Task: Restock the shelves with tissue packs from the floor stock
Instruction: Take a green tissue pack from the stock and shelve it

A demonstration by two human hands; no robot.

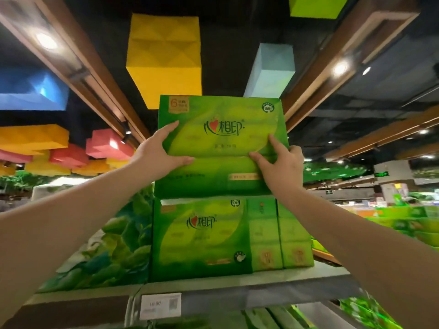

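A green tissue pack [221, 115] with a red heart logo sits on top of another green tissue pack [199, 238] on the top shelf [237, 281]. My left hand [156, 155] holds the upper pack at its left edge, thumb on the front face. My right hand [278, 162] grips its lower right part, fingers spread on the front. Both arms reach up from the lower corners. More green packs [294, 238] stand to the right of the lower one.
A leaf-printed panel [107, 252] fills the shelf's left side. A price tag [160, 306] hangs on the shelf's front rail. More green stock [261, 317] lies on the shelf below. Coloured ceiling blocks [164, 58] and wooden beams hang overhead. Other store displays stand far right.
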